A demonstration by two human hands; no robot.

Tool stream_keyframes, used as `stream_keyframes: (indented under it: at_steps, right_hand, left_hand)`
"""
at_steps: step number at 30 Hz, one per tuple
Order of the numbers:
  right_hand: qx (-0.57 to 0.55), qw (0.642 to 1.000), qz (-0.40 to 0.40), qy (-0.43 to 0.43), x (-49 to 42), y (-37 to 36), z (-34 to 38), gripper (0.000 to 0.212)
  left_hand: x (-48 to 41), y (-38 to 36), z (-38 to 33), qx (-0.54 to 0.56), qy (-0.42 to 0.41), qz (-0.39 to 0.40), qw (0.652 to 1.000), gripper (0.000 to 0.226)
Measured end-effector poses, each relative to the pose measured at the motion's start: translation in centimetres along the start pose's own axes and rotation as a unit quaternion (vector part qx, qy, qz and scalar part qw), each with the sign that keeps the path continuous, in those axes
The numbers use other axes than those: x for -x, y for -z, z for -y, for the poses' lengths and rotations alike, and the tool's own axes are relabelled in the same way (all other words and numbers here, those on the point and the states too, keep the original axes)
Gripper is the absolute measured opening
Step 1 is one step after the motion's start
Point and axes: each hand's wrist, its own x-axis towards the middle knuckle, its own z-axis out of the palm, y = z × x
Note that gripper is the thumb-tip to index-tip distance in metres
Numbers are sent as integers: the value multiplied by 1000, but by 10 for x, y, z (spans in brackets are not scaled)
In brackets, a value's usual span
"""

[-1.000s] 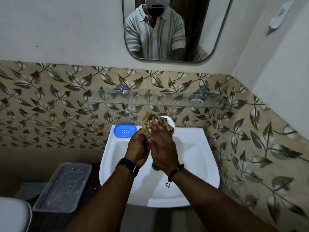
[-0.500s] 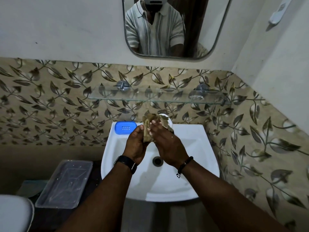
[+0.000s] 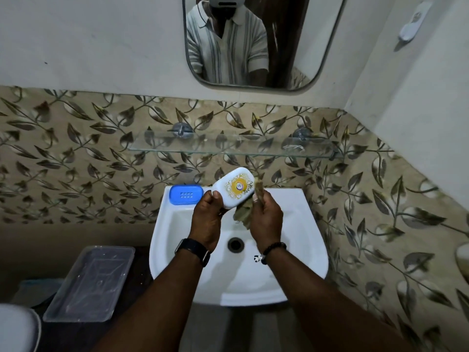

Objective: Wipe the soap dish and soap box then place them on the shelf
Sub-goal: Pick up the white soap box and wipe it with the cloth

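My left hand (image 3: 206,219) holds a white soap box (image 3: 232,188) with a yellow emblem on its lid, tilted up above the sink basin. My right hand (image 3: 266,219) grips a brownish cloth (image 3: 245,214) against the box's right side and underside. A blue soap dish (image 3: 186,195) lies on the back left rim of the white sink (image 3: 299,224). The glass shelf (image 3: 228,146) is fixed to the leaf-patterned wall above the sink, with nothing on it.
A mirror (image 3: 253,41) hangs above the shelf and reflects a person in a striped shirt. A clear plastic container (image 3: 91,283) stands on a dark surface left of the sink. A white curved object (image 3: 17,329) shows at the bottom left corner.
The cloth covered the soap box under my right hand before. Now my right hand and cloth have slid to the box's right side and its lid is exposed.
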Motion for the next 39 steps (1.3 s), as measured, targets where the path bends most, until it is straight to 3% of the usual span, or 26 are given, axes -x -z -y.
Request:
stream_keyframes:
  at_steps: [7, 9, 11, 16, 23, 26, 28, 30, 33, 35, 37, 39]
  right_hand:
    - [-75, 993, 20, -90, 17, -16, 13, 18]
    - [-106, 987, 32, -113, 18, -14, 13, 13]
    - [-183, 972, 32, -146, 17, -9, 12, 14]
    - [-259, 944, -10, -205, -8, 17, 4, 20]
    - [-233, 945, 0, -228, -34, 47, -16, 23]
    - [-152, 966, -7, -209, -41, 53, -20, 44]
    - [-126, 976, 5, -177, -40, 53, -23, 40]
    - [-131, 972, 24, -191, -39, 50, -25, 18]
    - [-198, 940, 78, -268, -38, 49, -34, 31]
    - [-258, 920, 97, -279, -36, 52, -40, 28]
    - [-220, 939, 127, -231, -36, 55, -43, 20]
    - [-183, 950, 142, -210, -32, 55, -45, 16]
  left_hand:
    - [-4, 10, 5, -157, -27, 14, 987, 26]
    - [-6, 15, 4, -201, -50, 9, 978, 34]
    - [-6, 21, 7, -256, -66, 7, 964, 46]
    - [4, 32, 18, -395, -90, 36, 914, 32]
    - [7, 21, 16, -412, -118, 88, 899, 26]
    - [4, 21, 13, -435, -146, 123, 880, 23]
    - [2, 23, 12, -456, -185, 151, 858, 22]
    - [-1, 26, 10, -481, -244, 199, 818, 22]
    - [-9, 31, 3, -523, -264, 268, 765, 17]
    - [-13, 37, -1, -548, -265, 312, 730, 12]
    - [-14, 45, -2, -568, -282, 321, 704, 10]
    - [-12, 53, 0, -581, -281, 285, 709, 11]
